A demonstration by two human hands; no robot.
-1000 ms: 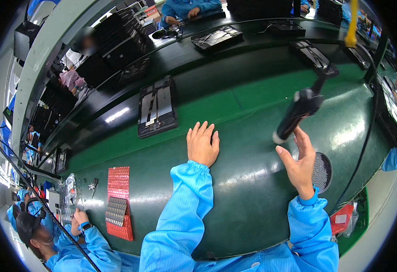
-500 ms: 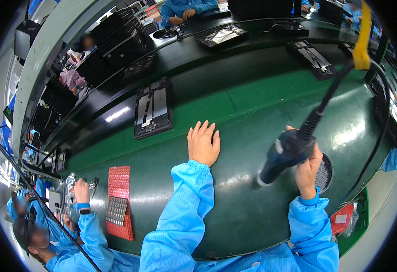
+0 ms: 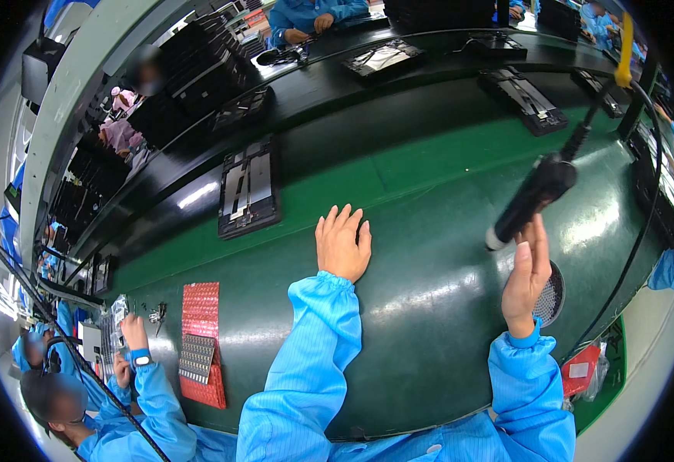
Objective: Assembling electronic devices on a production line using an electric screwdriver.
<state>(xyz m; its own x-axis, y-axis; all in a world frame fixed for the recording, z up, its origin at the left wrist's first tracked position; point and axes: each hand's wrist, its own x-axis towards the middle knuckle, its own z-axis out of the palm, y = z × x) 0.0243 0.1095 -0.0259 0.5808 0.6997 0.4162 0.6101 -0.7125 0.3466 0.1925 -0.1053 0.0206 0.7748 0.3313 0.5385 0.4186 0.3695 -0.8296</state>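
Note:
My left hand (image 3: 342,245) lies palm down on the green bench mat, fingers stretched and holding nothing. Just beyond it and to its left is a black tablet-like device (image 3: 250,189) with its inner parts exposed. My right hand (image 3: 526,289) is open, its fingers extended upward. A black electric screwdriver (image 3: 533,196) hangs tilted from its cable by the fingertips, not gripped; whether they still brush it I cannot tell. Partly behind the right hand sits a round dish of small parts (image 3: 553,296).
Red bubble wrap (image 3: 201,308) with a sheet of small pieces (image 3: 197,358) lies at left, near a co-worker's hand (image 3: 134,331). More opened devices (image 3: 526,100) line the far side. A black cable (image 3: 637,254) curves down at right, above a green bin (image 3: 610,377).
My right hand has let go of the electric screwdriver, which has swung up and to the right. The nearest device sits slightly farther left. My left hand has barely moved.

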